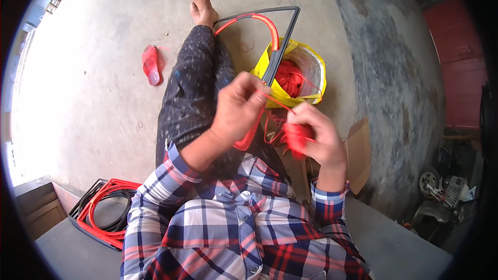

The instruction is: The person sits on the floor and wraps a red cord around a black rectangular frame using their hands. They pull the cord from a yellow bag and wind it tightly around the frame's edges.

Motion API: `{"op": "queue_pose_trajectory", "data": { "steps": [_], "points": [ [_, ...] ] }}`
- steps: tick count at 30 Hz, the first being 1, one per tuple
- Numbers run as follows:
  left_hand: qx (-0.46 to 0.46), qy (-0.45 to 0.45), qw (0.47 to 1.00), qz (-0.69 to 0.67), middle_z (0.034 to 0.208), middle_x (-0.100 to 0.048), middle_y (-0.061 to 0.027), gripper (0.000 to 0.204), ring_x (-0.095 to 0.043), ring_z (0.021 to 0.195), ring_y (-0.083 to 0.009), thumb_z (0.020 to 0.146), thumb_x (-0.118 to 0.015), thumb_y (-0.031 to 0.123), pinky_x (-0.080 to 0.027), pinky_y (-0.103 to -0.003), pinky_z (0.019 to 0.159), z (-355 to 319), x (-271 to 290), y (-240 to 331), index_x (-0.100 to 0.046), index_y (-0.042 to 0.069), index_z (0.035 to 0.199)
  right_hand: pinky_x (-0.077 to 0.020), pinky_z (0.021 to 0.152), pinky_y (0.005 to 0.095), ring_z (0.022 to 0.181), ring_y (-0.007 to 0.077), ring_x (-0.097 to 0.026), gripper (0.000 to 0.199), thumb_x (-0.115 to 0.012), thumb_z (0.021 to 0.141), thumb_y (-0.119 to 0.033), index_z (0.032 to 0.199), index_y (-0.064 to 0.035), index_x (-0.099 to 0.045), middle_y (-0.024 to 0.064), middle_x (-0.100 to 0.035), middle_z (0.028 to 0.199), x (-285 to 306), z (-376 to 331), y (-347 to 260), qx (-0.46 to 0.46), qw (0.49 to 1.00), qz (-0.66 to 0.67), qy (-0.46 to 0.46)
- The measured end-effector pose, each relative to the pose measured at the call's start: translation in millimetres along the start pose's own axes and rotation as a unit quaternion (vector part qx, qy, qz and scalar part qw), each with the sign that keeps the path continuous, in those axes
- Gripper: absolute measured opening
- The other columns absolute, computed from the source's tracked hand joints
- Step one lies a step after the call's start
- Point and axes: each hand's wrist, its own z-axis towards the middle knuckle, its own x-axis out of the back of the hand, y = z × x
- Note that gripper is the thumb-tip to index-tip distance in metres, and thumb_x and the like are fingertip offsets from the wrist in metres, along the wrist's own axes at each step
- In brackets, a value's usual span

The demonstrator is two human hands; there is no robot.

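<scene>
My left hand [236, 108] is closed in a pinch on a red cord [280, 103], right beside a dark bent frame [296, 16]. From there the cord runs taut to my right hand [322, 137], whose fingers are wrapped round a small bundle of red cord [297, 139]. The frame stretches from my bare foot [203, 8] back toward my lap. Red wrapping [268, 25] covers much of its curved inner hoop. Below my left hand a red wrapped part [247, 138] rests over my lap, partly hidden by the hand and wrist.
A yellow bag [282, 95] holding a ball of red cord [289, 78] stands beyond my right hand. An open cardboard box [358, 150] is at the right. Black and red frames [104, 228] lie on the bench [67, 256]. A red slipper [151, 66] lies on the floor.
</scene>
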Motion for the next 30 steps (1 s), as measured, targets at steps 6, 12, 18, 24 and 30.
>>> {"op": "queue_pose_trajectory", "data": {
  "steps": [6, 12, 18, 24, 30],
  "points": [
    [0.221, -0.049, 0.943, 0.245, 0.073, -0.062, -0.0035, 0.026, -0.059, 0.062, -0.0098, 0.102, -0.059, 0.026, -0.047, -0.028, 0.058, 1.5, 42.9, -39.8, -0.058, 0.0, 0.095, -0.0503, 0.086, 0.0377, 0.101, 0.0345, -0.064, 0.034, -0.07, 0.08, -0.006, 0.112, -0.0005, -0.061, 0.019, -0.064, 0.105, -46.9, 9.3, 74.3, -0.198, 0.956, -0.213, 0.035],
    [0.054, 0.02, 0.939, 0.338, 0.074, -0.066, -0.0125, 0.019, -0.065, 0.066, -0.0139, 0.095, -0.065, 0.014, -0.053, -0.031, 0.062, -10.1, 28.5, -31.6, -0.054, 0.0, 0.101, -0.0513, 0.086, 0.0369, 0.097, 0.0268, -0.069, 0.034, -0.075, 0.079, -0.011, 0.108, -0.0016, -0.062, 0.0137, -0.069, 0.099, -72.3, 16.9, 75.7, -0.176, 0.971, -0.001, 0.161],
    [0.036, -0.016, 0.999, 0.018, 0.074, -0.052, 0.0029, 0.009, -0.046, 0.058, -0.0038, 0.096, -0.056, 0.011, -0.038, -0.021, 0.05, -2.2, 9.7, 35.3, -0.052, 0.006, 0.091, -0.043, 0.105, 0.0391, 0.123, 0.027, -0.054, 0.053, -0.077, 0.084, -0.029, 0.124, 0.0007, -0.06, 0.0147, -0.055, 0.13, -49.8, 12.9, 30.6, -0.058, 0.978, -0.088, 0.179],
    [0.194, -0.038, 0.976, -0.086, 0.066, -0.048, 0.0056, 0.016, -0.04, 0.052, -0.0031, 0.099, -0.059, 0.02, -0.03, -0.021, 0.046, 14.3, 1.4, 35.2, -0.058, 0.009, 0.088, -0.0444, 0.105, 0.0527, 0.118, 0.0337, -0.058, 0.053, -0.07, 0.082, -0.015, 0.132, -0.0037, -0.057, 0.0171, -0.056, 0.134, -4.0, -36.7, 15.5, -0.047, 0.879, 0.336, 0.336],
    [0.211, -0.031, 0.977, 0.01, 0.072, -0.054, 0.0035, 0.013, -0.047, 0.063, -0.0045, 0.096, -0.066, 0.018, -0.038, -0.022, 0.058, 17.6, 18.4, -10.3, -0.064, 0.006, 0.091, -0.0304, 0.054, 0.0272, 0.058, 0.0098, -0.039, 0.025, -0.058, 0.095, -0.023, 0.105, -0.0008, -0.062, -0.0013, -0.042, 0.068, 119.8, -140.5, 20.7, 0.086, 0.784, 0.426, 0.443]
  ]
}}
